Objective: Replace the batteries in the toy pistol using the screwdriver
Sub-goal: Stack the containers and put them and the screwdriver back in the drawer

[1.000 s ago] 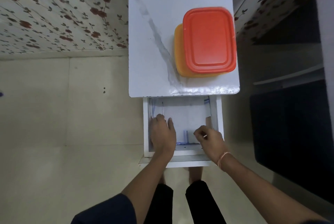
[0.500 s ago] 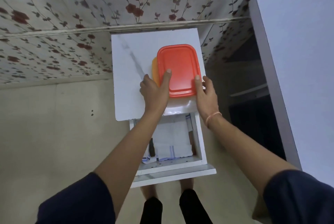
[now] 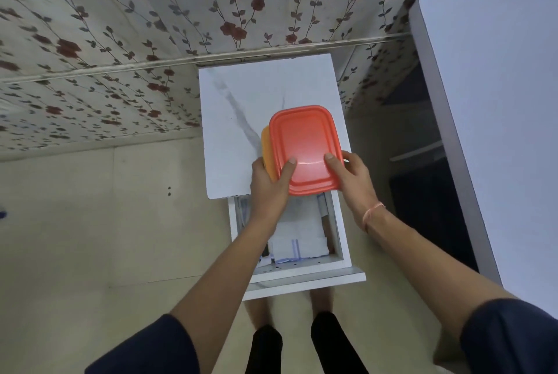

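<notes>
We are holding the red-lidded container (image 3: pixel 305 144) mid-frame, left hand (image 3: pixel 268 189) and right hand (image 3: pixel 354 185) fingers (image 3: pixel 286 170) curled round its lower corners, long axis up-frame.

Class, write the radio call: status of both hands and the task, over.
Left hand, right hand gripping lidded box. Pistol, screwdriver unseen. Open drawer beneath, cloth inside.

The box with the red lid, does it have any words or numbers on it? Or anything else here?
None: no words, numbers or signs can be read anywhere. The red lid is plain, the folded cloth in the drawer shows only blue stripes, and the wallpaper has only flowers.
</notes>
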